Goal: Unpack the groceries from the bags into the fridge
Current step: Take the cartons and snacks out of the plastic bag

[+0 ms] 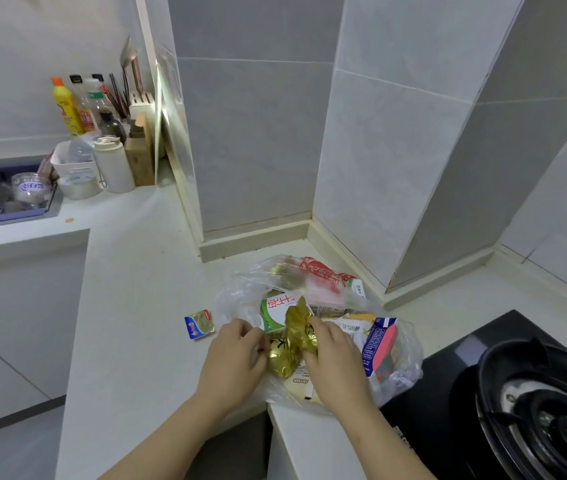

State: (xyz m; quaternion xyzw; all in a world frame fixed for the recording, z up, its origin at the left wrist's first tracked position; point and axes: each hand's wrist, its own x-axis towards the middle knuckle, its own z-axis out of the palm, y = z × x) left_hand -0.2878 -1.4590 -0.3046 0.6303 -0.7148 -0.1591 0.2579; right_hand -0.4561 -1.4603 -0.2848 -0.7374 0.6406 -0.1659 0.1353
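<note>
— So, what are you holding right now?

— I'm holding a gold foil packet that is sitting at the mouth of the clear plastic bag, on the white desk beside the gas stove. My right grip is curling round its crinkled upper end. My left grip is pinching its lower left edge, fingers bent close. Neither is lying open.

— How is it going to handle?

— I'm judging it light and soft. The foil is looking crumpled, so it's probably going to be slippery and easy to tear. I'm thinking of taking it round the fuller lower body, not by the twisted top.

— And the rest?

— A green-and-white carton is lying just behind it inside the bag, a blue-and-red carton is leaning at the right, and a red packet is lying at the back. The cartons are looking stiffer and heavier, so I'd be gripping them round the sides. A small butter portion is lying out on the desk, just left of the bag. The fridge isn't showing from here.
</note>
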